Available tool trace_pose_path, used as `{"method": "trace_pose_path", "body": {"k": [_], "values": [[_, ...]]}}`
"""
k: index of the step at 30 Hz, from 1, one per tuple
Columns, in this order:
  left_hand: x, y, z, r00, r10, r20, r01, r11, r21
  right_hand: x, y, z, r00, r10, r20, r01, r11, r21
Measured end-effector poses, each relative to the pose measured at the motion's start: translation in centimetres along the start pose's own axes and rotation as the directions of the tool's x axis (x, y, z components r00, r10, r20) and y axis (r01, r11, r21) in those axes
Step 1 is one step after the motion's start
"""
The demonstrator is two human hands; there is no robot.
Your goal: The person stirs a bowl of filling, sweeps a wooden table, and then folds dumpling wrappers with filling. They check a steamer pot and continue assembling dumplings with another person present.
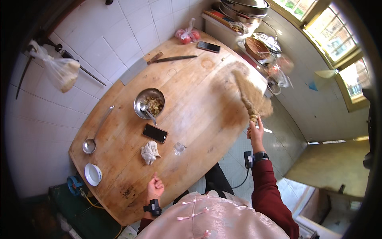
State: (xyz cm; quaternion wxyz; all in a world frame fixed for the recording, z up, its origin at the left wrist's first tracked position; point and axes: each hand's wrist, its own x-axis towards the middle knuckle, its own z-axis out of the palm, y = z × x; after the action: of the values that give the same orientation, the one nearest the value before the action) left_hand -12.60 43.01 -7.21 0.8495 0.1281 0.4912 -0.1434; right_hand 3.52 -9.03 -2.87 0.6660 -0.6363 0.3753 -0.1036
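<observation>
My right hand grips the bound handle of a straw hand broom. The broom's bristles fan out over the right edge of a wooden table and look blurred. At the table's near edge, my left hand hovers or rests with loosely curled fingers and nothing visible in it; whether it touches the wood I cannot tell. A crumpled white cloth lies just beyond it. Farther along are a smartphone and a steel bowl holding food and a spoon.
A ladle and a white bowl stand at the left edge. Toward the far end lie a cleaver, a long dark knife, another phone and a bag of red fruit. Cookware crowds the far corner.
</observation>
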Motion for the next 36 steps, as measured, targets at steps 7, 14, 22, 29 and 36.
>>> {"method": "trace_pose_path", "body": {"k": [7, 14, 22, 29, 36], "values": [[-0.6, -8.9, 8.1, 0.998, 0.057, -0.04, -0.053, 0.994, 0.098, 8.7, -3.3, 13.9, 0.936, -0.009, 0.352, 0.161, 0.899, -0.406], [-3.3, -11.8, 9.3, 0.968, 0.192, -0.16, -0.176, 0.978, 0.108, 15.3, -4.3, 27.1, 0.816, -0.335, 0.471, 0.549, 0.704, -0.451], [-1.9, -12.4, 9.2, 0.949, 0.168, -0.266, -0.14, 0.983, 0.12, 14.9, -6.1, 30.2, 0.746, -0.325, 0.581, 0.563, 0.775, -0.288], [1.1, -11.5, 13.9, 0.965, 0.211, -0.155, -0.168, 0.953, 0.25, 10.7, 2.6, 10.9, 0.863, -0.038, 0.505, 0.285, 0.861, -0.421], [3.6, -14.1, 16.2, 0.985, 0.139, -0.099, -0.092, 0.921, 0.378, 12.6, 3.3, -13.6, 0.928, 0.23, -0.293, -0.168, 0.96, 0.224]]}}
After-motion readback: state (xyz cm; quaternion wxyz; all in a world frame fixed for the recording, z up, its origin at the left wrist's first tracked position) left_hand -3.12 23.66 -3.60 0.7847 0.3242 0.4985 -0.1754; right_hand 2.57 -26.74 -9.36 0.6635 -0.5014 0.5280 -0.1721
